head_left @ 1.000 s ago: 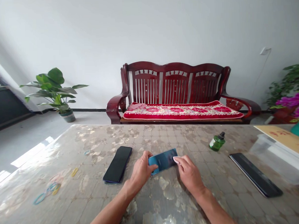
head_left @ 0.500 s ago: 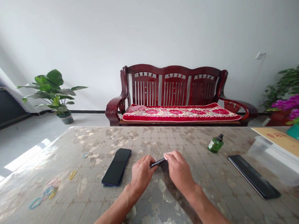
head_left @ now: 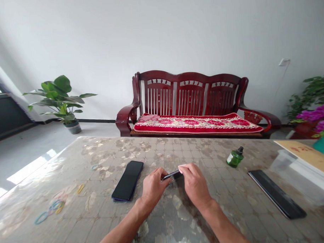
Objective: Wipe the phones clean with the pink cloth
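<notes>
On your counter [head_left: 162, 144], bands [head_left: 59, 206] lie left of the left phone [head_left: 127, 181], a bottle [head_left: 234, 159] stands near the right phone [head_left: 276, 193]; behind is a bench [head_left: 191, 77].

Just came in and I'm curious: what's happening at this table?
The left hand grips one end of a phone, held edge-on; the right hand presses a small white pad to its other end. Two more phones lie either side, with a green bottle beyond the right one.
</notes>
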Demonstrator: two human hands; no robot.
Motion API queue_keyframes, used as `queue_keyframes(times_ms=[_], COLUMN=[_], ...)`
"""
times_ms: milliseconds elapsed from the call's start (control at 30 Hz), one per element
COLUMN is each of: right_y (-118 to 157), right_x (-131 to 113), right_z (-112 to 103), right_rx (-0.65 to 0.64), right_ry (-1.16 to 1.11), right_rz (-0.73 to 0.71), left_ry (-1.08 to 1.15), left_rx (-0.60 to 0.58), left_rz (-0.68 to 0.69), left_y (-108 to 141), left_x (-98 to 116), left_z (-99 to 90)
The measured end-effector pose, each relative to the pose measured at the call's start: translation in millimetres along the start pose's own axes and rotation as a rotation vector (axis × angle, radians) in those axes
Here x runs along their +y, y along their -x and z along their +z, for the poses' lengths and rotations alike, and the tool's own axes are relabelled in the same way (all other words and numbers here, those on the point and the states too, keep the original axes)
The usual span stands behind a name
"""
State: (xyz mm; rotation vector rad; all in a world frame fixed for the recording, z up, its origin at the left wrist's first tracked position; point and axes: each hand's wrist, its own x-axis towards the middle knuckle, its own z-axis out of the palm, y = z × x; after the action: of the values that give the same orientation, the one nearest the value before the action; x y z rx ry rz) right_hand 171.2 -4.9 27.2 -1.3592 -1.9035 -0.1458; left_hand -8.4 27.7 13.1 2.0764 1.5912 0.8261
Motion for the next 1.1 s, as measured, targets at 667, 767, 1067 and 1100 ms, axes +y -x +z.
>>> queue_keyframes(times_ms=[667,767,1067,1100], right_y=[-1.4,6.3,19.7,19.9], right_x=[64.8,68.2,71.6,71.9], right_z=[6.3,15.0,25.9,26.8], right_rx=[0.102,0.101,0.063,0.057], right_ry=[-0.151,-0.181,-0.150,-0.147], right_rz=[0.362,0.427,0.426,0.424], left_ry=[-0.138,-0.177,-0.125,-0.113], left_rx=[-0.146,-0.151,-0.149,-0.153], left_rz=[0.115,0.145,0.087,0.068], left_y=[-8.1,-7.5,-11.0,-11.7], left_x=[0.9,-0.1,-10.5,-12.2], left_z=[-16.5,-16.8,-11.7,-10.6])
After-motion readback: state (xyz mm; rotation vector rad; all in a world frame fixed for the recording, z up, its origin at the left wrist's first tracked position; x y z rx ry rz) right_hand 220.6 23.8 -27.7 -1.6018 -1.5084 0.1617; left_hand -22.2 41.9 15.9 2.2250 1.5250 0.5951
